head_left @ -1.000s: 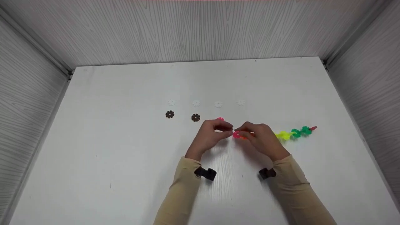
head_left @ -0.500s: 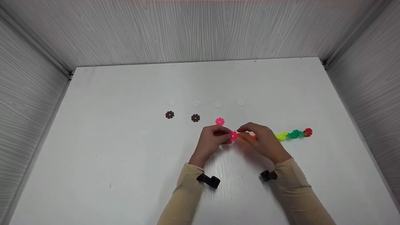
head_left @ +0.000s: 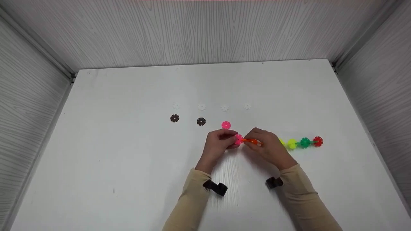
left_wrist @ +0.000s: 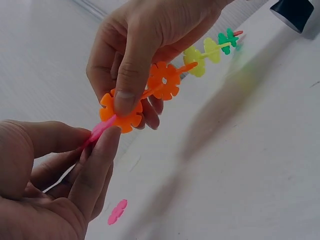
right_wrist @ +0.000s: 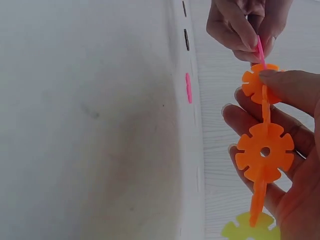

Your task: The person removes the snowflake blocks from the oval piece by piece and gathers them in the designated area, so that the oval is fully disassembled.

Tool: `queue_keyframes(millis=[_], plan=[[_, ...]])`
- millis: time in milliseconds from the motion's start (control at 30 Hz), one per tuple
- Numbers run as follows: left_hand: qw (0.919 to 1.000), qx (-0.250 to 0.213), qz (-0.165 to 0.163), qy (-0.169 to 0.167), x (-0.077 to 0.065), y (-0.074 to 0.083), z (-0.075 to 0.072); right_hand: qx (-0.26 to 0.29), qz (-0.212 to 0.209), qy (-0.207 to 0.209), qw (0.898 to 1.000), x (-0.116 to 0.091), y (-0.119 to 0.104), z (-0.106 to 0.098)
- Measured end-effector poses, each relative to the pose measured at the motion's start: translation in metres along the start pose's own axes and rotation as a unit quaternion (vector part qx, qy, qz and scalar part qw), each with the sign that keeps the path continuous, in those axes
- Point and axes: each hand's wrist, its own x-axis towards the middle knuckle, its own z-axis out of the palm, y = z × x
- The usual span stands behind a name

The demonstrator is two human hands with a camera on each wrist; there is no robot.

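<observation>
My left hand point(head_left: 214, 146) pinches a pink snowflake-shaped disc point(head_left: 238, 139) between thumb and fingers. My right hand point(head_left: 269, 147) pinches the orange disc point(right_wrist: 254, 82) at the near end of a chain of slotted discs. The pink disc's edge meets that orange disc's rim, crosswise, in the left wrist view. Behind the right fingers the chain runs on through orange discs point(right_wrist: 265, 152), yellow discs point(head_left: 292, 144) and green discs point(head_left: 305, 142) to a red disc point(head_left: 318, 141) at the far right. In the head view, the right hand hides part of the orange stretch.
A loose pink disc point(head_left: 226, 124) lies just beyond the left hand. Two dark brown discs, one at the left point(head_left: 174, 118) and another nearer point(head_left: 201, 121), lie beside it. Several white discs point(head_left: 202, 107) form a row behind them on the white table point(head_left: 112, 144).
The left hand has moved slightly nearer the body and turned the pink disc, whose face now shows. The chain's right end has swung nearer the body and twisted, its red disc now face up.
</observation>
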Motion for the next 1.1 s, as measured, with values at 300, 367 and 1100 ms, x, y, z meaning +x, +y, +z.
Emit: queue_keyframes(millis=[300,367,1100], plan=[[0.9986,0.038,0.031,-0.022,0.0004,-0.0036,0.0008,-0.003,-0.007,0.001,1.000,0.0002,0.0006,-0.0006],[0.9977,0.053,0.031,-0.029,0.0005,-0.0034,-0.0002,0.004,-0.009,-0.002,1.000,-0.0003,0.0010,-0.0005],[0.9985,0.041,-0.029,0.023,0.0073,0.0002,0.0010,0.007,-0.041,-0.006,0.999,0.0000,0.0068,0.0024]])
